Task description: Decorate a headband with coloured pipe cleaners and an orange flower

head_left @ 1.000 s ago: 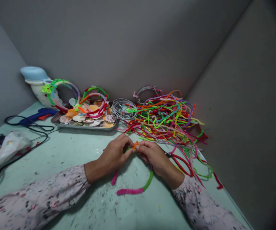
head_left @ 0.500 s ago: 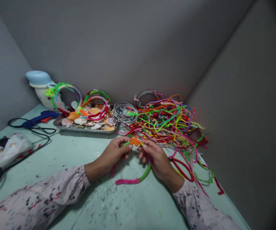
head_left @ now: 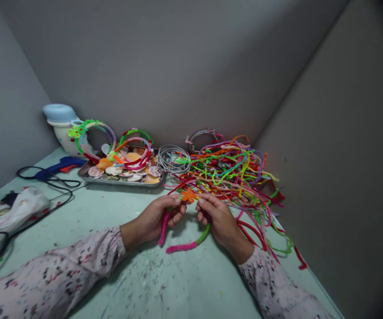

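A ring wrapped in fuzzy pipe cleaner, pink and green [head_left: 182, 247] at its lower part, hangs between my hands above the table. At its top sits an orange flower [head_left: 189, 195]. My left hand [head_left: 156, 215] pinches the ring just left of the flower, and a pink end dangles below those fingers. Just right of the flower, my right hand [head_left: 218, 219] pinches a yellow part, with the green and pink stretch curving down beneath. The fingers hide parts of the ring.
Behind are a metal tray [head_left: 121, 182] of shells with decorated rings, a wire coil [head_left: 173, 159] and a tangled pipe cleaner pile [head_left: 231, 164]. Red-handled scissors [head_left: 252, 232] lie right. At left are a blue tool [head_left: 58, 166], black cable, plastic bag [head_left: 28, 206] and a bottle [head_left: 65, 133].
The ring has turned slightly in my hands, so the pink end under my left hand shows more. The view has shifted a little.
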`<state>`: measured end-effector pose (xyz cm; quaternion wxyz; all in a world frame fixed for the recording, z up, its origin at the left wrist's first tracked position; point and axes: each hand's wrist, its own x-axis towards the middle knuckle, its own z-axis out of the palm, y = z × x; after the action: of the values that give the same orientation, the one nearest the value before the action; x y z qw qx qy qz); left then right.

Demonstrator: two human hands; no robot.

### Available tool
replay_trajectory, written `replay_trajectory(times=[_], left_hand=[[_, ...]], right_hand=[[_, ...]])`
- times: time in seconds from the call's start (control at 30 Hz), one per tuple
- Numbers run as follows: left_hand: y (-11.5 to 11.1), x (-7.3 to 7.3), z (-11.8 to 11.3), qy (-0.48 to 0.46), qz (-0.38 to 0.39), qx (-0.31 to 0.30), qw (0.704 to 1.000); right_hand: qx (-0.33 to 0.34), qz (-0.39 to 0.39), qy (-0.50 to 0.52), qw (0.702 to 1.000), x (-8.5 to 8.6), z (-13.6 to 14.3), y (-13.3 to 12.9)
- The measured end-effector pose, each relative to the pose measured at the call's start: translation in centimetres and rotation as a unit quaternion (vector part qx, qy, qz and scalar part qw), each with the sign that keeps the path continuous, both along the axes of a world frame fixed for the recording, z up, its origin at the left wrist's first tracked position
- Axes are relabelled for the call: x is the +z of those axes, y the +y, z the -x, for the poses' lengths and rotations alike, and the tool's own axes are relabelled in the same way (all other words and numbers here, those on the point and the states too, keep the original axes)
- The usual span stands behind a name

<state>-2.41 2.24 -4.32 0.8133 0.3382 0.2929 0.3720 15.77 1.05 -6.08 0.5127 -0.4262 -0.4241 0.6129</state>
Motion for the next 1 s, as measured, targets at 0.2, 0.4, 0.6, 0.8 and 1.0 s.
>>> replay_trajectory(times=[0.2, 0.4, 0.6, 0.8, 1.0], left_hand=[[-0.1, 0.1, 0.0, -0.024, 0.004, -0.017, 1.0], [0.1, 0.0, 0.1, -0.016, 0.023, -0.002, 1.0], [0.2, -0.4, 0.1, -0.02, 0.024, 0.028, 0.999], [-0.6, -0.2, -0.3, -0.022, 0.0, 0.011, 1.0], [-0.9, -0.7, -0.9, 0.024, -0.06, 0.021, 0.998]], right_hand=[[0.004, 0.002, -0.006, 1.0, 0.1, -0.1, 0.0], [-0.045, -0.096, -0.175, 0.979, 0.9, -0.4, 0.0], [-0.191, -0.386, -0.413, 0.803, 0.9, -0.1, -0.9], [-0.155, -0.381, -0.475, 0.778, 0.5, 0.8, -1.2], [-0.123, -0.345, -0.431, 0.825, 0.8, 1.3, -1.7]])
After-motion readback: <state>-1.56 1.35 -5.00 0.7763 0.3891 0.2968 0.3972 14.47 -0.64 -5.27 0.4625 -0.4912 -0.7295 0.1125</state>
